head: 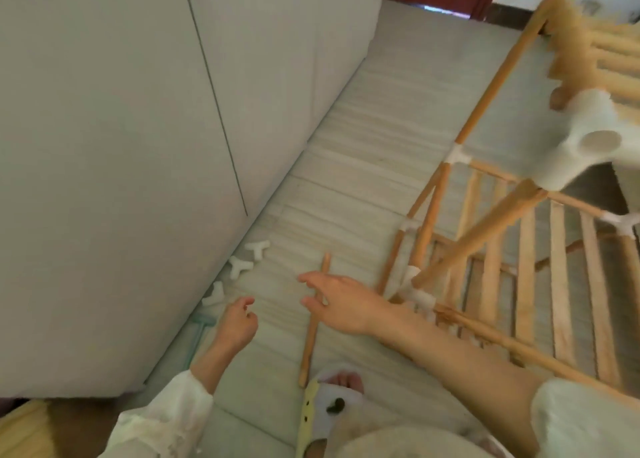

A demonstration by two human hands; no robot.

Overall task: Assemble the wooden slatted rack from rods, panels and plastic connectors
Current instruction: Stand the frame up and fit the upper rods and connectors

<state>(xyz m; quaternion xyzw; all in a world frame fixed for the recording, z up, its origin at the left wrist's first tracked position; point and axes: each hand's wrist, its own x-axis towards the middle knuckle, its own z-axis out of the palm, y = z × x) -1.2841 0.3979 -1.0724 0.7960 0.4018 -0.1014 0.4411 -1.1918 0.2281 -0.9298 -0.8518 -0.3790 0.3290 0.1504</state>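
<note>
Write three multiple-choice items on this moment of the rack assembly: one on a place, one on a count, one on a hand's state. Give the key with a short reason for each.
1. Where do the loose white connectors lie?
A. On the floor along the base of the grey cabinet
B. On top of the rack
C. In the right hand

2. How many loose white connectors are on the floor by the cabinet?
A. One
B. Three
C. Six

3. What is the right hand doing?
A. Gripping a connector
B. Spread open over the loose wooden rod on the floor
C. Curled in a fist on the rack

Key:
1 A, they sit in a row at the cabinet's foot.
2 B, three separate pieces show there.
3 B, its fingers are extended above the rod, with no curl round it.
</note>
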